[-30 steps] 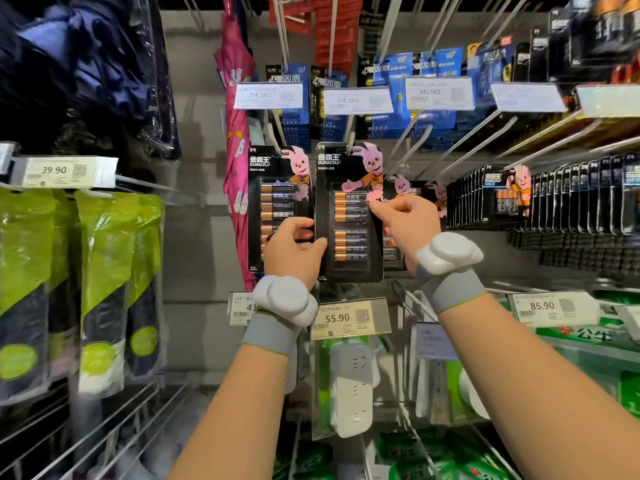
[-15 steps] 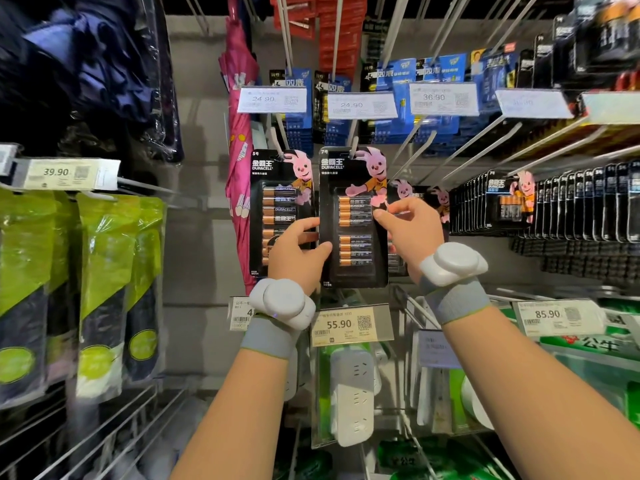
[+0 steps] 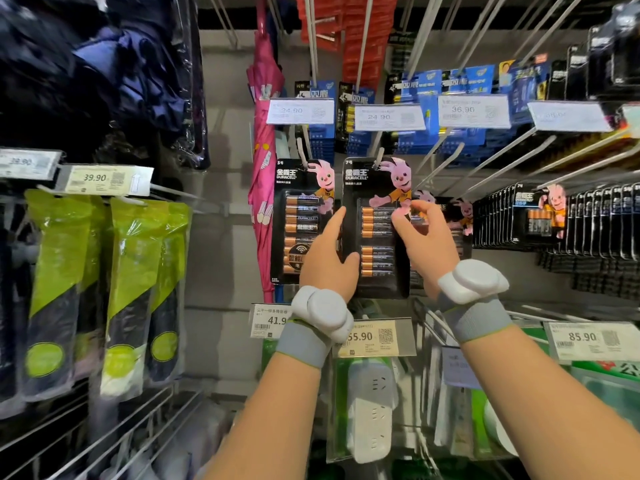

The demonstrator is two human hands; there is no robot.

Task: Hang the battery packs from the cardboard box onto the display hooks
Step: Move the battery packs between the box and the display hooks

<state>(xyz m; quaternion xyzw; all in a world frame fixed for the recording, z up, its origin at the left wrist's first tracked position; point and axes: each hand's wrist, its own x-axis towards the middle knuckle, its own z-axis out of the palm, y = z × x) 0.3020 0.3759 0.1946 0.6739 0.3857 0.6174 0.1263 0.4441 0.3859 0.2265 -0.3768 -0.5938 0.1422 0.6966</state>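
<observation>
shop wall (image 3: 221, 258) of hooks and price tags (image 3: 377, 116) fills the frame; at centre a battery pack (image 3: 375, 233) hangs on a hook (image 3: 379, 159); left hand (image 3: 327, 266) holds its left edge, thumb in front, forefinger straight; right hand (image 3: 429, 245) pinches its right edge

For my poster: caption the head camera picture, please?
Left hand and right hand hold a black battery pack on its display hook, beside another pack.

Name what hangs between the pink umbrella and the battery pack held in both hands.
A second battery pack hangs there, between the pink umbrella and the held battery pack. The head view shows it.
</observation>
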